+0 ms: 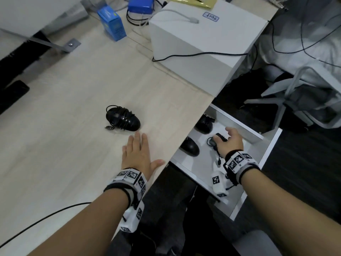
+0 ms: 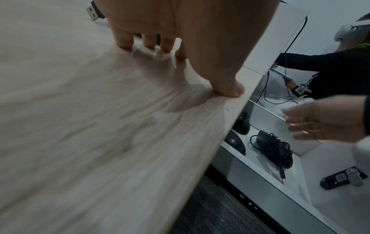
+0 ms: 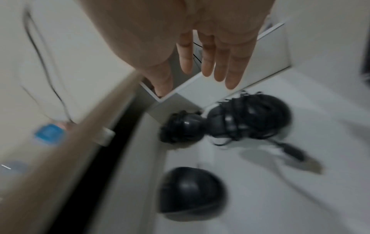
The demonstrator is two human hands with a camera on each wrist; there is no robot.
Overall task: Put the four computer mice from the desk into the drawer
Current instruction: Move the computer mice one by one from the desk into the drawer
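Note:
One black mouse (image 1: 122,118) with its cable wound round it lies on the light wood desk (image 1: 73,126); its USB plug (image 2: 94,11) shows beyond my fingers. My left hand (image 1: 147,150) lies flat and open on the desk just in front of it, thumb at the desk edge. The white drawer (image 1: 258,148) stands open below the edge. Three black mice lie in it: one at the back (image 1: 203,123), one near the desk edge (image 1: 190,146) and a cable-wrapped one (image 3: 250,117). My right hand (image 1: 230,139) hovers open above that one, fingers straight, holding nothing.
A large white box (image 1: 203,43) with a cable across it stands on the desk's far right. Blue boxes (image 1: 112,24) sit behind. A black cable (image 1: 46,217) crosses the near desk. A grey chair (image 1: 304,93) stands right of the drawer. Another person (image 2: 330,71) works beyond.

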